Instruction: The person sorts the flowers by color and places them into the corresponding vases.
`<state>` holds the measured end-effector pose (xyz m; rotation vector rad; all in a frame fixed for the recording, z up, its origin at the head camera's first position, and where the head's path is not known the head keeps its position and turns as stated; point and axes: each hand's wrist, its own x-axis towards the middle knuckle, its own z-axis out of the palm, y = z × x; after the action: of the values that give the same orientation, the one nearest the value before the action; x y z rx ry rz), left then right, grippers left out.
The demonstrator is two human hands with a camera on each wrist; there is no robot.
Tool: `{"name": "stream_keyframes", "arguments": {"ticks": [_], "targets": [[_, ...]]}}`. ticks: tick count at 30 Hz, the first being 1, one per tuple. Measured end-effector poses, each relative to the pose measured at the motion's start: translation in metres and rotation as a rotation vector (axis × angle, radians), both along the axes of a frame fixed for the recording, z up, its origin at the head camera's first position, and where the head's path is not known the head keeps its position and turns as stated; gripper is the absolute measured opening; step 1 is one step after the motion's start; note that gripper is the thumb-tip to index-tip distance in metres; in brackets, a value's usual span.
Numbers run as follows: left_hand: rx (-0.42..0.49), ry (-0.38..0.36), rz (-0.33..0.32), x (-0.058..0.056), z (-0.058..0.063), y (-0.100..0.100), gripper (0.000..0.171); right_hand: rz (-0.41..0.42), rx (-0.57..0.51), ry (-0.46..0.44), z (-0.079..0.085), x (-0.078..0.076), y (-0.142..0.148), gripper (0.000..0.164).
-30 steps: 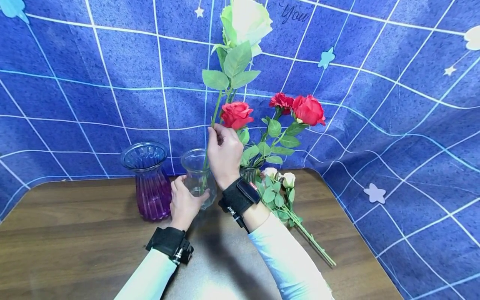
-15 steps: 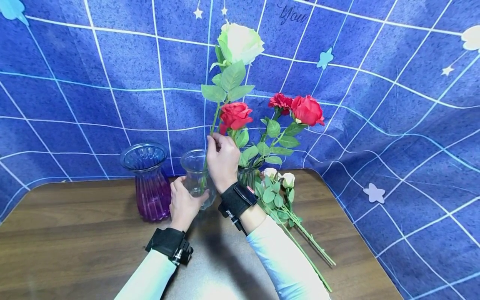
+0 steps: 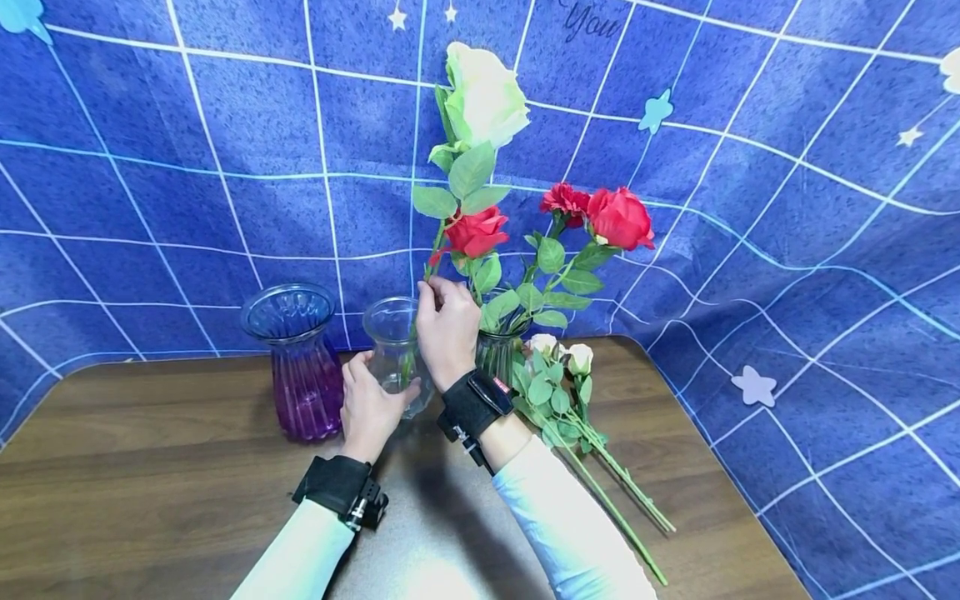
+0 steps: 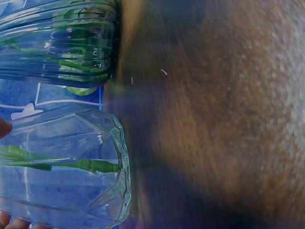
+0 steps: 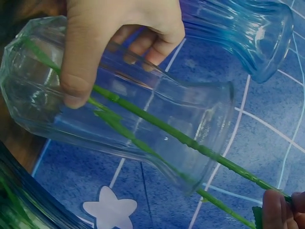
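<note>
My left hand (image 3: 371, 408) holds a clear glass vase (image 3: 390, 321) upright on the table, thumb and fingers around its body. With its fingertips, my right hand (image 3: 450, 325) pinches a green stem just above the vase mouth. A large white-green rose (image 3: 487, 96) rises over that hand. In the right wrist view, two green stems (image 5: 157, 121) run down inside the clear vase; the left wrist view shows a stem end (image 4: 102, 166) near its base. A red rose (image 3: 477, 231) appears right behind my right hand, its lower stem hidden.
Left of the clear vase stands a ribbed blue-purple vase (image 3: 306, 375). To the right, a dark ribbed glass vase (image 3: 498, 354) contains red flowers (image 3: 621, 218). Pale roses (image 3: 580, 358) with long stems lie on the wooden table (image 3: 187, 492). A blue patterned cloth (image 3: 247, 208) hangs behind.
My right hand has moved down with the stem, and the white-green rose now sits lower, its bloom turned slightly to the right. The left hand has stayed on the clear vase.
</note>
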<state>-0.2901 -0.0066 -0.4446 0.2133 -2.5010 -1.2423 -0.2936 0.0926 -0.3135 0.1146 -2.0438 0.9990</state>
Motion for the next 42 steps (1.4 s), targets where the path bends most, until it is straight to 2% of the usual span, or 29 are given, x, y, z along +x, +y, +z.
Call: {"name": "stream_keyframes", "arguments": {"ticks": [14,30,42], "targets": [[-0.005,0.006,-0.012,0.001,-0.002,0.0,0.084,-0.001,0.003,-0.052,-0.016,0.0,0.003,0.018],[-0.005,-0.015,-0.017,0.002,-0.003,-0.001,0.085,0.004,0.005,-0.153,-0.029,-0.001,0.002,0.017],[-0.019,0.022,0.003,0.0,-0.003,0.0,0.085,0.008,0.008,-0.193,-0.036,-0.004,0.002,0.018]]}}
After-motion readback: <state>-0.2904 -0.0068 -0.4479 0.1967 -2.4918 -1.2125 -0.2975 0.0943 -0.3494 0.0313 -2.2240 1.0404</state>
